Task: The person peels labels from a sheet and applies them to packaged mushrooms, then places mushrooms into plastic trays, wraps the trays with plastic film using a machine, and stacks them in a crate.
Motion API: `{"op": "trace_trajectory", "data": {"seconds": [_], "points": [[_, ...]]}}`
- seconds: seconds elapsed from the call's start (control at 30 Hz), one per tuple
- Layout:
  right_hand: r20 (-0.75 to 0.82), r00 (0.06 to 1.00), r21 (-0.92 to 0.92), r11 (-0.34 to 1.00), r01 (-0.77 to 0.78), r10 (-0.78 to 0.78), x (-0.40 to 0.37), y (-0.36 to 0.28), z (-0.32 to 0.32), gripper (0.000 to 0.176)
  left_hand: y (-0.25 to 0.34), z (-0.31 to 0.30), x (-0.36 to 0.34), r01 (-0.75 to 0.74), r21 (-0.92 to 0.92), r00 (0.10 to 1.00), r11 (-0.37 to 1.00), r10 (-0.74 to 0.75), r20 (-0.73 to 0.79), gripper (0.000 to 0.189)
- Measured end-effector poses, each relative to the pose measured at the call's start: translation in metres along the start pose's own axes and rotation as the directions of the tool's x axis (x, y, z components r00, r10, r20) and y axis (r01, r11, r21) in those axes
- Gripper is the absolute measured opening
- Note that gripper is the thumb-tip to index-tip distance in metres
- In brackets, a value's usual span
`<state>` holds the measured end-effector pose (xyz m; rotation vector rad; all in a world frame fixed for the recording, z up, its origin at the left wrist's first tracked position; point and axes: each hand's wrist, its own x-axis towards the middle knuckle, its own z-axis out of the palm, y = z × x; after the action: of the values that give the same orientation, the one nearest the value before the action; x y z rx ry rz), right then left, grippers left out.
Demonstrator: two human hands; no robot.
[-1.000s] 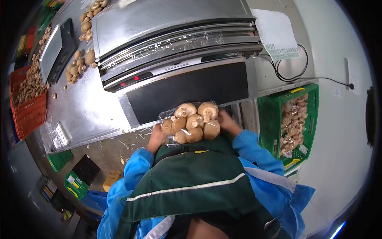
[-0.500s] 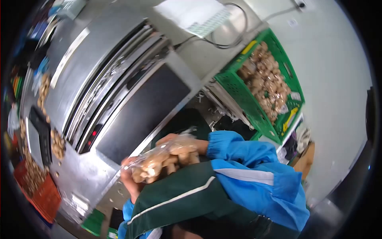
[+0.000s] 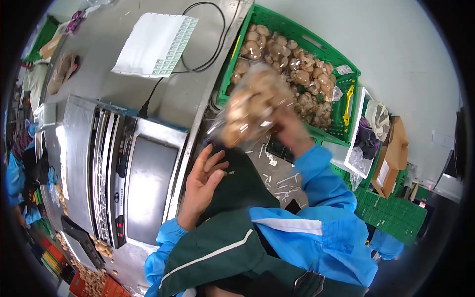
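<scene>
My right hand (image 3: 291, 132) holds a clear-wrapped pack of brown mushrooms (image 3: 252, 106), blurred, up near the front edge of a green crate (image 3: 346, 79) filled with several similar wrapped packs. My left hand (image 3: 204, 180) is open with fingers spread, holding nothing, beside the steel table edge and next to my green apron. The steel wrapping machine (image 3: 128, 168) with its dark hot plate lies left of that hand.
A white sheet of labels (image 3: 153, 44) and a black cable (image 3: 198, 49) lie on the steel table. Loose mushrooms and a red crate (image 3: 89, 284) show at the lower left. A cardboard box (image 3: 393, 156) and green crates stand at the right. Another person's blue sleeve (image 3: 15, 178) is at the far left.
My view swung right toward the green crate. The right hand carried the mushroom pack from in front of my chest up to the crate, and the left hand let go of it.
</scene>
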<state>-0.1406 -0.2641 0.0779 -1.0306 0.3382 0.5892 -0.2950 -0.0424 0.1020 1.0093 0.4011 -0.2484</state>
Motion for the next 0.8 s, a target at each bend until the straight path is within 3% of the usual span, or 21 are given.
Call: {"op": "trace_trajectory", "data": {"seconds": [0.03,0.07,0.1,0.2,0.27,0.3,0.37,0.43,0.5,0.57,0.6,0.63,0.67,0.7,0.73,0.77,0.8], "points": [[0.029,0.993,-0.141,0.983,0.114,-0.111,0.017,-0.020,-0.055,0.033,-0.001,0.002,0.004,0.006,0.009,1.000,1.000,-0.006,0.007,0.055],[0.005,0.991,-0.185,0.973,0.135,-0.136,0.027,-0.047,-0.097,0.034,-0.003,0.000,0.007,0.044,0.070,0.999,0.997,-0.044,-0.005,0.055],[-0.121,0.971,-0.283,0.945,0.164,-0.205,0.030,-0.070,-0.113,0.033,-0.005,-0.002,0.010,0.080,0.129,0.997,0.988,-0.078,-0.020,0.054],[-0.169,0.964,-0.280,0.948,0.151,-0.204,0.053,-0.096,-0.202,0.034,-0.010,-0.008,0.012,0.143,0.173,0.987,0.974,-0.128,-0.098,0.046],[-0.304,0.952,-0.467,0.878,-0.109,-0.043,0.068,-0.094,-0.231,0.038,-0.011,-0.007,0.013,0.188,0.192,0.973,0.963,-0.155,-0.173,0.040],[-0.297,0.954,-0.466,0.878,-0.111,-0.037,0.076,-0.088,-0.238,0.038,-0.012,-0.007,0.014,0.187,0.192,0.972,0.963,-0.153,-0.181,0.040],[-0.235,0.954,-0.456,0.845,-0.279,0.188,0.091,-0.070,-0.250,0.042,-0.012,-0.007,0.014,0.189,0.206,0.970,0.960,-0.151,-0.190,0.039],[-0.220,0.954,-0.449,0.848,-0.283,0.202,0.114,-0.041,-0.268,0.044,-0.012,-0.006,0.015,0.199,0.210,0.966,0.957,-0.156,-0.206,0.038],[-0.149,0.989,-0.374,0.925,-0.066,0.010,0.132,-0.025,-0.301,0.051,-0.013,-0.008,0.014,0.198,0.204,0.959,0.959,-0.146,-0.243,0.037],[-0.331,0.943,-0.573,0.796,-0.194,-0.009,0.117,-0.035,-0.303,0.055,-0.022,-0.016,0.011,0.147,0.229,0.976,0.962,-0.103,-0.191,0.037],[-0.375,0.926,-0.568,0.798,-0.202,-0.032,0.115,-0.035,-0.306,0.051,-0.030,-0.024,0.008,0.110,0.234,0.983,0.966,-0.071,-0.172,0.037],[-0.397,0.918,-0.594,0.760,-0.263,0.008,0.123,-0.039,-0.330,0.058,-0.024,-0.026,0.001,0.087,0.292,0.981,0.953,-0.030,-0.193,0.037],[-0.281,0.960,-0.583,0.797,-0.161,-0.012,0.128,-0.041,-0.352,0.056,-0.027,-0.034,-0.007,0.063,0.302,0.982,0.951,-0.005,-0.187,0.037],[-0.166,0.964,-0.585,0.808,0.074,-0.209,0.124,-0.035,-0.328,0.055,-0.031,-0.042,-0.013,0.019,0.248,0.977,0.969,0.036,-0.212,0.036],[-0.152,0.937,-0.853,0.521,0.036,-0.314,0.126,-0.054,-0.294,0.055,-0.028,-0.049,-0.023,0.004,0.211,0.959,0.978,0.055,-0.277,0.035],[-0.136,0.899,-0.984,0.164,-0.073,-0.416,0.126,-0.074,-0.254,0.055,-0.035,-0.059,-0.031,-0.048,0.213,0.933,0.976,0.120,-0.340,0.034],[0.093,0.837,-0.969,0.143,0.200,-0.539,0.130,-0.077,-0.231,0.050,-0.031,-0.069,-0.044,-0.081,0.181,0.895,0.980,0.151,-0.420,0.032]]}}
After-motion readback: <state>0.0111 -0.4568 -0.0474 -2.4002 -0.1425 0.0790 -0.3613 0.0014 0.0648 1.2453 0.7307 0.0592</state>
